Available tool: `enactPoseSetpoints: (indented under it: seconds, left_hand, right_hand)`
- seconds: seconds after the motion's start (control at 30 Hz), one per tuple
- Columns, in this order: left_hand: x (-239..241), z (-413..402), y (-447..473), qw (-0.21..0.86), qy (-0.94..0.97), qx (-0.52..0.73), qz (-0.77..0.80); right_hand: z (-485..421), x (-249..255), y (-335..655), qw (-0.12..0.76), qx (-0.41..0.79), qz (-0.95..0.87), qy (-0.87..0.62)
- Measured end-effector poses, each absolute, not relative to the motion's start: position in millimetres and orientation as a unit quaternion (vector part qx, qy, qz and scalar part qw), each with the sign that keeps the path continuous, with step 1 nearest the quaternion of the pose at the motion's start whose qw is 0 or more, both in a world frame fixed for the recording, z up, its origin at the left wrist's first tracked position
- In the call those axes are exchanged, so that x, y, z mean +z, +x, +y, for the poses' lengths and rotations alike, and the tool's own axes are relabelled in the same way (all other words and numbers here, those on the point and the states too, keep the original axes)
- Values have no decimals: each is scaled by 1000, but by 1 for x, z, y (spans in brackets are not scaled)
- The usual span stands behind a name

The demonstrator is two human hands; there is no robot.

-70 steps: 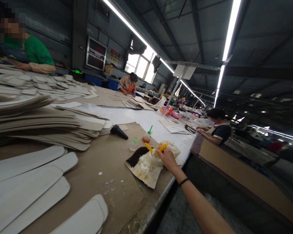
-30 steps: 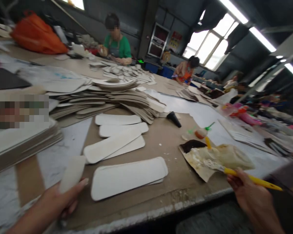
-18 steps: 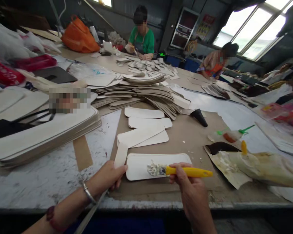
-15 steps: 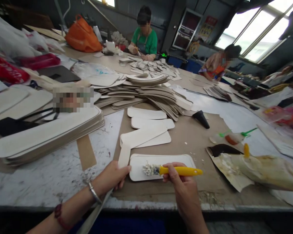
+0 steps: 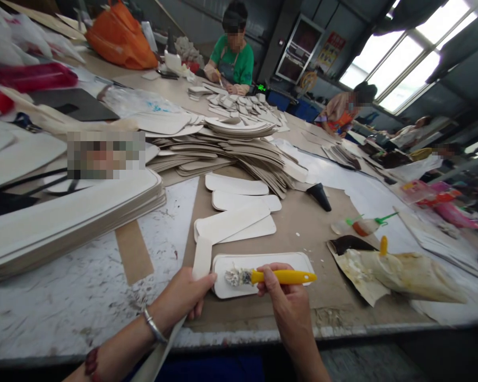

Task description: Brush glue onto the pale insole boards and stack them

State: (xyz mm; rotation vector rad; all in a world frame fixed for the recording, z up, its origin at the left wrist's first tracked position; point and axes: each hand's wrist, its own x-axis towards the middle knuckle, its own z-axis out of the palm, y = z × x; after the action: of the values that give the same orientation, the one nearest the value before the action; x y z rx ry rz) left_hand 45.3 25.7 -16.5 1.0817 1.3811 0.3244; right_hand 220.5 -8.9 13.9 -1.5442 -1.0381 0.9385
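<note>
My right hand is closed around the yellow handle of a glue-crusted brush. The brush's matted bristles rest on a white rounded panel, which lies on others like it near the table's front edge. My left hand grips a long cream strip between thumb and fingers, at the panel's left end. One end of the strip passes below my hand over the table edge; the other lies folded across loose white panels farther back.
A thick stack of long panels stands at left, and piled panels lie at the back. On the right are a black cone, a squeeze bottle and a glue-stained wrapped bundle. Two co-workers sit and stand farther off.
The camera view has shifted a little. The brush and my right hand have moved slightly left along the panel. My left hand still holds the strip.
</note>
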Motion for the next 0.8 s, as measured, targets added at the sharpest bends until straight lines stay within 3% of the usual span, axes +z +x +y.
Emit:
enactPoseSetpoints:
  seconds: [0.33, 0.8]
  left_hand:
    - [-15, 24, 45, 625, 470, 132, 610]
    - [-24, 17, 44, 581, 465, 162, 648]
  right_hand:
    - [-9, 11, 217, 495, 376, -467, -628]
    - [-21, 3, 300, 400, 57, -551, -730]
